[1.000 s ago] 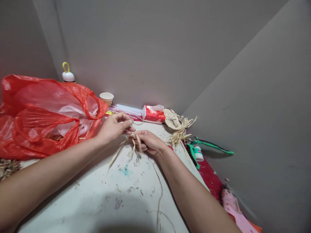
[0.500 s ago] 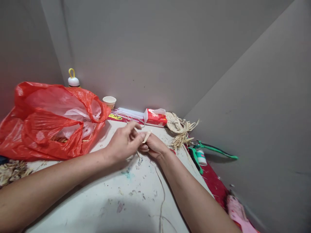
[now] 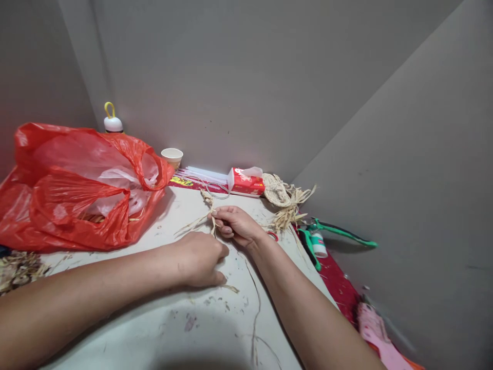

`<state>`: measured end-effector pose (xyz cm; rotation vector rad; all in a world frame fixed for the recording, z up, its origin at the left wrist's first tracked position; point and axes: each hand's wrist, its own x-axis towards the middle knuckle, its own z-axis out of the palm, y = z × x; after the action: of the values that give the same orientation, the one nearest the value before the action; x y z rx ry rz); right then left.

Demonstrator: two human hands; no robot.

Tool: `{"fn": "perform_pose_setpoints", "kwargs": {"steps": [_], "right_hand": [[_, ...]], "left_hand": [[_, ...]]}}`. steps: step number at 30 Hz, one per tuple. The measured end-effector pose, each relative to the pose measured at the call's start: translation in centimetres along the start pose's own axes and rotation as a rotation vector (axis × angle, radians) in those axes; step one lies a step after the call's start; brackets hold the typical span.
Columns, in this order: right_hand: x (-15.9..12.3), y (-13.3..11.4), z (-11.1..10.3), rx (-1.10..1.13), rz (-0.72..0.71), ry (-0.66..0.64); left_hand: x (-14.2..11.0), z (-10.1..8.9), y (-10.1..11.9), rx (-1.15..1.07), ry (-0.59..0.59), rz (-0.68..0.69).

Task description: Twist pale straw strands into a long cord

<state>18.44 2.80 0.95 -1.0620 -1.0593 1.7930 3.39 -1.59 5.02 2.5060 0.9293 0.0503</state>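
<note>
My right hand [image 3: 239, 226] pinches a small braided piece of straw [image 3: 208, 199], its knobbly end pointing up and away from me. Loose straw strands [image 3: 194, 224] fan out from it to the left and downward. Low over the table, back toward me, my left hand [image 3: 202, 258] has its thumb and forefinger apart with a gap between them. Its other fingers are hidden under the hand. A short pale straw strip [image 3: 231, 289] lies just past the left thumb tip.
A large red plastic bag [image 3: 77, 205] stands on the left of the white table [image 3: 200, 329]. Along the back are a paper cup [image 3: 172, 156], a tissue pack [image 3: 247, 184] and a woven straw coil [image 3: 275, 190]. Green-handled pliers [image 3: 342, 234], a white bottle [image 3: 319, 245] and a pink tool [image 3: 373, 326] lie right.
My left hand has moved down and toward me, away from my right hand; the pale strip it held now lies near its thumb. The braided straw in my right hand has come into view.
</note>
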Motion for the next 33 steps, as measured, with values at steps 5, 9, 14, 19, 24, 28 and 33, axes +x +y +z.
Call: {"fn": "perform_pose_setpoints", "kwargs": {"steps": [5,9,14,19,24,28,33], "right_hand": [[-0.1,0.0,0.0,-0.009,0.029,-0.013],[-0.1,0.1,0.0,-0.006,0.016,-0.050],[-0.1,0.2,0.0,-0.011,0.036,-0.070],[0.0,0.2,-0.1,-0.032,0.045,-0.058],[0.1,0.2,-0.2,-0.034,0.044,-0.060],[0.1,0.4,-0.2,-0.027,0.035,-0.068],[0.2,0.5,-0.1,-0.048,0.039,-0.063]], "left_hand": [[-0.8,-0.8,1.5,0.170,-0.024,-0.038],[-1.5,-3.2,1.1,0.115,0.038,0.047],[-2.3,-3.6,0.6,0.230,-0.153,0.202],[-2.9,-0.7,-0.7,0.379,-0.305,0.249],[-4.0,-1.1,-1.1,-0.318,-0.221,0.170],[-5.1,-2.4,0.5,-1.026,-0.428,-0.010],[-7.1,-1.8,2.6,-1.219,-0.494,0.170]]}}
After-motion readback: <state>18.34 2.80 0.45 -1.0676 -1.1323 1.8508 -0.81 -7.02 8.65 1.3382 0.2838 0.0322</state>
